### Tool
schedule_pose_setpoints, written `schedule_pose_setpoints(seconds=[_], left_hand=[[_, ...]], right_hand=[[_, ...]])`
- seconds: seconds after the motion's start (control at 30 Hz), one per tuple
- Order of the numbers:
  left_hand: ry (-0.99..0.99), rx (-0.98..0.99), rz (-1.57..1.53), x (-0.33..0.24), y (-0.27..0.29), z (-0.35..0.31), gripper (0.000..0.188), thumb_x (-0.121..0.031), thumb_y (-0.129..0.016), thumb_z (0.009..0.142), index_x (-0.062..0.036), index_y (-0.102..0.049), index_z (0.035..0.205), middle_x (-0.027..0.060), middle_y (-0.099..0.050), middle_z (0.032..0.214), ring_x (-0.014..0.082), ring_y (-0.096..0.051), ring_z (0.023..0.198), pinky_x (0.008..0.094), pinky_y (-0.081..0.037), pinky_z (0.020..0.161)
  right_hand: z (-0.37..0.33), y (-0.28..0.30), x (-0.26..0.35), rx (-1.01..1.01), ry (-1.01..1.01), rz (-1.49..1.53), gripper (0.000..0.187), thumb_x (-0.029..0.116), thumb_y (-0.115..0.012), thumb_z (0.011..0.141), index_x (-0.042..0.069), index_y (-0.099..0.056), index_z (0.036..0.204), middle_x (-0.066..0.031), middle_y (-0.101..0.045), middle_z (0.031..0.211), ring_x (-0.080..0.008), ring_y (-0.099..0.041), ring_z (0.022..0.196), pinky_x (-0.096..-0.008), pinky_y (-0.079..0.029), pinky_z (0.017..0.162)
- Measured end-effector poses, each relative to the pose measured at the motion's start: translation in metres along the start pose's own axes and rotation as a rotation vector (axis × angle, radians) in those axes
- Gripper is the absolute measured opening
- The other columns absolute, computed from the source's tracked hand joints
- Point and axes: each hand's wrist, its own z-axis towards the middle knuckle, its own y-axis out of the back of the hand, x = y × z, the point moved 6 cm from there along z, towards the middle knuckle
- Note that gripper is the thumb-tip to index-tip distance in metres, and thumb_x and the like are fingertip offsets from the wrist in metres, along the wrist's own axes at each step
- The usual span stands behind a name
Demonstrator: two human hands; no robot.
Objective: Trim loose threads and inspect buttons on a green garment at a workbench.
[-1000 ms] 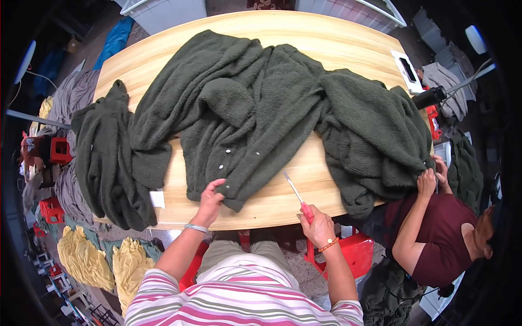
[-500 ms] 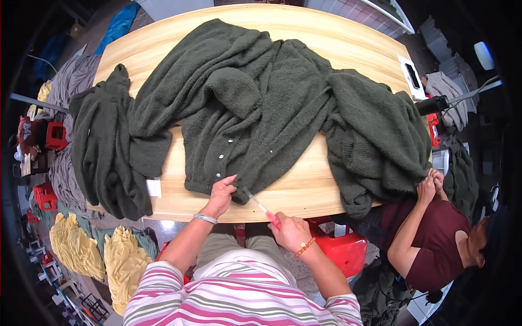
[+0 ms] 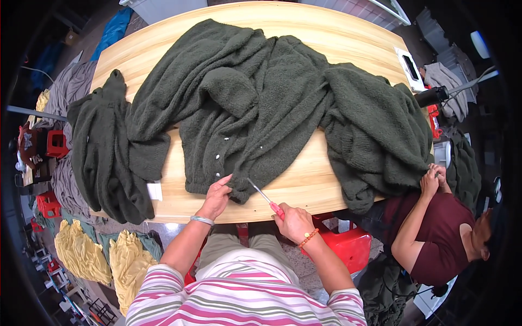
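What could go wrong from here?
1. The red-handled metal tool in the right hand has its tip close to the left hand, so a slip might nick it.
2. That tip is at the dark green buttoned jacket; its fuzzy fabric could snag or get pierced. Whether they touch is unclear.

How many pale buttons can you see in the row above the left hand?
3: the upper button, the middle button and the lowest button, nearest the left hand. Folds may hide more.
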Motion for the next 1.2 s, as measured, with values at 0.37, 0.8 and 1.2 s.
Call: schedule_pose_setpoints(seconds=[0.37,0.8,1.2], left_hand=[[-0.738,-0.244,1.367,-0.062,-0.074,0.000,0.051,-0.005,-0.065,0.077,-0.0041,-0.051,0.126,0.0158,-0.055,0.113,0.0299,-0.055,0.101,0.0390,-0.044,0.090],[-0.374,-0.013,1.112,-0.034,-0.099,0.112,0.019,-0.010,-0.073,0.075,0.0030,-0.068,0.088,0.0105,-0.069,0.074,0.0164,-0.065,0.068,0.0287,-0.050,0.065],[-0.216,0.084,0.811,-0.020,-0.067,0.121,0.008,-0.006,-0.070,0.081,0.0008,-0.068,0.083,-0.0045,-0.061,0.072,0.0027,-0.049,0.063,0.0200,-0.039,0.055]], right_hand=[[-0.002,0.001,-0.017,-0.061,-0.013,0.064,0.025,0.028,-0.058,0.087,0.005,-0.059,0.098,-0.0242,-0.065,0.075,-0.0423,-0.064,0.075,-0.0516,-0.050,0.069],[-0.005,0.032,-0.037,-0.175,-0.136,0.116,0.023,0.025,-0.061,0.086,0.005,-0.059,0.096,-0.0249,-0.064,0.075,-0.0434,-0.063,0.076,-0.0521,-0.050,0.070],[0.018,0.041,-0.030,-0.108,-0.054,0.127,0.026,0.027,-0.061,0.085,0.004,-0.061,0.096,-0.0246,-0.065,0.080,-0.0416,-0.064,0.082,-0.0503,-0.050,0.076]])
